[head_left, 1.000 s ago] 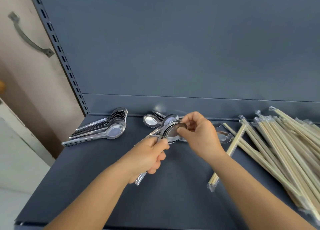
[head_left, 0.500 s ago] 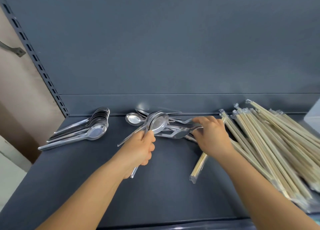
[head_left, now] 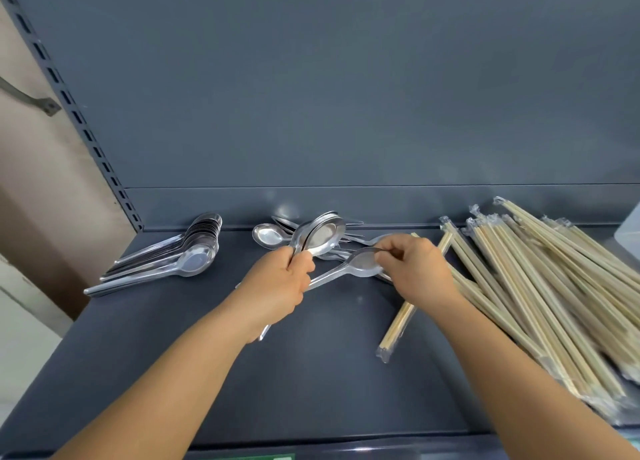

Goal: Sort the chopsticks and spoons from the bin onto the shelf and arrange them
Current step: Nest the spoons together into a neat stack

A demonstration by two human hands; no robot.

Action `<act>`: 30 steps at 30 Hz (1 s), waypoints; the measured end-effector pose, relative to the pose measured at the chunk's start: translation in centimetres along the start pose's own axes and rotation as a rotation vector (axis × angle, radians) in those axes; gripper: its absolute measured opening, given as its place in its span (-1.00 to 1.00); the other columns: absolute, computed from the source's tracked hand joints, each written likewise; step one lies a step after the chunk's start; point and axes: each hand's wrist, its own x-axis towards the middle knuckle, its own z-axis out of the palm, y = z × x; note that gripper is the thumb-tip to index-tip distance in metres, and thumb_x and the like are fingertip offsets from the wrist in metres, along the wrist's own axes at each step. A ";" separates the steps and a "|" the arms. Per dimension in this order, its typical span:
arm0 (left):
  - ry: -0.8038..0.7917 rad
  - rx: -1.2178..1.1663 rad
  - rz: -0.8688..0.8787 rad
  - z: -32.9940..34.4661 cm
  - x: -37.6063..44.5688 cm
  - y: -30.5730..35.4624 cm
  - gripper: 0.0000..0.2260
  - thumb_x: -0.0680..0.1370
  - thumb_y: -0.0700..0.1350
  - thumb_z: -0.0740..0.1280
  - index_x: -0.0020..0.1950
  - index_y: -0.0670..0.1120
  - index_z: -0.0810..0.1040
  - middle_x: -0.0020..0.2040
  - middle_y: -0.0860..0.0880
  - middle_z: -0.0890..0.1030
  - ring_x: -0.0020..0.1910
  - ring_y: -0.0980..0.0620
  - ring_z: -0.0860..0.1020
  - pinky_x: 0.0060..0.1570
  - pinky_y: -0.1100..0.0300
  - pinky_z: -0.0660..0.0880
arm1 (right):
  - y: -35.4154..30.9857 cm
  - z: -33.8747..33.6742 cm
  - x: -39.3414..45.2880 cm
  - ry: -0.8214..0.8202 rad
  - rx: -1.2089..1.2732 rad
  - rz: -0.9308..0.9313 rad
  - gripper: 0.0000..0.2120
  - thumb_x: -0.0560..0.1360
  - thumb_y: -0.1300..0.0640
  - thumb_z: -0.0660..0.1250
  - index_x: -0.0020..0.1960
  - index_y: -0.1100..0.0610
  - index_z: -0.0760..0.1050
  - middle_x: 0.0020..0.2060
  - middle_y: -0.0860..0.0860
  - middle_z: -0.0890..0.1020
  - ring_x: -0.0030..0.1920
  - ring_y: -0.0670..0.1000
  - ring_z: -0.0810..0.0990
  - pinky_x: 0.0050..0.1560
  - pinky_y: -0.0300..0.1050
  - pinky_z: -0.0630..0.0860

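The left hand (head_left: 277, 279) grips a nested stack of spoons (head_left: 320, 236) by the handles, bowls up, probably to receive the next. The right hand (head_left: 414, 265) pinches 1 spoon (head_left: 362, 264) by its bowl. Sorted spoons (head_left: 194, 255) lie left on the shelf (head_left: 311, 373); chopsticks (head_left: 554, 286) lie right.

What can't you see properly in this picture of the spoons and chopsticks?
All in the head view:
- Spoons held in the left hand: their handles are hidden by the fingers, so no count.
- Loose spoons at the back: partly covered by both hands.
- Chopstick pile: blurred, cut off at the right edge.
- Single chopstick packet: its middle is hidden under the right hand.
- The bin: not clearly in view.
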 end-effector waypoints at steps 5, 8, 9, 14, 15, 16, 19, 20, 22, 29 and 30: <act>-0.043 0.054 -0.026 0.1 0.5 0.7 -0.84 0.60 -0.09 0.14 -0.11 -0.13 0.42 -0.38 0.02 0.30 -0.48 0.07 0.19 -0.45 0.21 0.15 | 0.2 -1.5 -0.6 0.004 0.134 -0.061 -0.90 0.46 0.21 0.33 -0.21 0.07 0.58 -0.51 -0.12 0.49 -0.47 -0.15 0.38 -0.41 -0.38 0.32; -0.097 0.040 -0.062 0.2 0.6 1.4 -0.84 0.60 -0.11 0.16 -0.10 -0.14 0.46 -0.34 0.00 0.34 -0.43 0.05 0.21 -0.44 0.23 0.18 | 0.4 -2.3 -0.7 0.041 0.131 -0.100 -0.84 0.47 0.23 0.32 -0.24 0.03 0.55 -0.50 -0.13 0.49 -0.46 -0.18 0.40 -0.39 -0.40 0.31; -0.100 0.043 -0.069 0.3 0.7 1.5 -0.84 0.59 -0.11 0.16 -0.09 -0.14 0.47 -0.33 -0.01 0.36 -0.41 0.04 0.24 -0.43 0.23 0.21 | 0.4 -2.5 -0.6 0.050 0.138 -0.104 -0.82 0.47 0.23 0.32 -0.25 0.00 0.54 -0.49 -0.14 0.50 -0.46 -0.18 0.40 -0.38 -0.38 0.32; -0.179 -0.055 -0.136 2.0 0.7 1.6 -0.79 0.64 -0.07 0.14 0.00 -0.17 0.49 -0.23 -0.06 0.56 -0.37 0.03 0.54 -0.34 0.23 0.51 | 0.5 -2.2 -0.8 0.030 0.255 -0.065 -0.80 0.46 0.22 0.37 -0.28 -0.03 0.51 -0.43 -0.11 0.52 -0.38 -0.10 0.43 -0.24 -0.20 0.41; -0.214 -0.108 -0.159 2.5 0.5 1.6 -0.78 0.65 -0.05 0.13 0.06 -0.17 0.49 -0.22 -0.08 0.59 -0.40 0.02 0.55 -0.36 0.22 0.51 | 0.5 -2.0 -0.8 0.035 0.271 -0.052 -0.82 0.45 0.21 0.38 -0.27 -0.01 0.50 -0.41 -0.11 0.52 -0.36 -0.08 0.45 -0.21 -0.17 0.43; -0.238 -0.135 -0.169 2.9 0.4 1.6 -0.77 0.65 -0.04 0.12 0.09 -0.15 0.48 -0.22 -0.09 0.60 -0.44 0.03 0.53 -0.41 0.23 0.50 | 0.6 -1.7 -0.8 0.046 0.281 -0.039 -0.83 0.45 0.19 0.39 -0.26 0.00 0.48 -0.39 -0.10 0.52 -0.35 -0.08 0.46 -0.21 -0.18 0.44; -0.264 -0.133 -0.148 3.5 0.3 1.5 -0.76 0.65 -0.01 0.12 0.04 -0.14 0.48 -0.29 -0.06 0.50 -0.54 0.08 0.32 -0.51 0.25 0.30 | 0.6 -1.3 -0.8 0.085 0.257 -0.007 -0.80 0.45 0.14 0.41 -0.27 0.00 0.43 -0.37 -0.10 0.53 -0.35 -0.10 0.47 -0.26 -0.28 0.40; -0.266 -0.138 -0.141 3.7 0.4 1.5 -0.75 0.64 -0.01 0.12 0.03 -0.15 0.48 -0.31 -0.04 0.43 -0.53 0.09 0.24 -0.52 0.26 0.23 | 0.7 -1.3 -0.7 0.086 0.247 0.000 -0.80 0.44 0.13 0.42 -0.27 -0.01 0.42 -0.36 -0.09 0.53 -0.35 -0.11 0.47 -0.27 -0.28 0.40; -0.256 -0.126 -0.126 3.9 0.4 1.4 -0.76 0.64 -0.03 0.14 0.03 -0.17 0.48 -0.33 -0.01 0.33 -0.50 0.09 0.16 -0.51 0.27 0.13 | 1.0 -1.4 -0.5 0.065 0.219 0.001 -0.80 0.44 0.12 0.42 -0.27 -0.02 0.42 -0.35 -0.10 0.54 -0.33 -0.11 0.47 -0.24 -0.26 0.40; -0.148 -0.055 -0.097 3.6 1.4 0.5 -0.78 0.63 -0.05 0.11 -0.02 -0.15 0.46 -0.42 0.05 0.27 -0.51 0.08 0.13 -0.50 0.25 0.09 | 3.9 -1.8 0.1 0.092 -0.256 0.010 -0.64 0.49 0.05 0.33 0.27 0.10 0.47 0.12 0.07 0.55 0.18 0.13 0.44 0.23 -0.09 0.33; -0.141 -0.066 -0.095 3.5 1.4 0.4 -0.79 0.63 -0.06 0.11 -0.02 -0.15 0.46 -0.42 0.05 0.27 -0.50 0.07 0.12 -0.48 0.23 0.08 | 4.0 -1.7 0.1 0.072 -0.281 0.030 -0.62 0.50 0.04 0.31 0.30 0.10 0.44 0.13 0.07 0.56 0.20 0.14 0.43 0.23 -0.08 0.34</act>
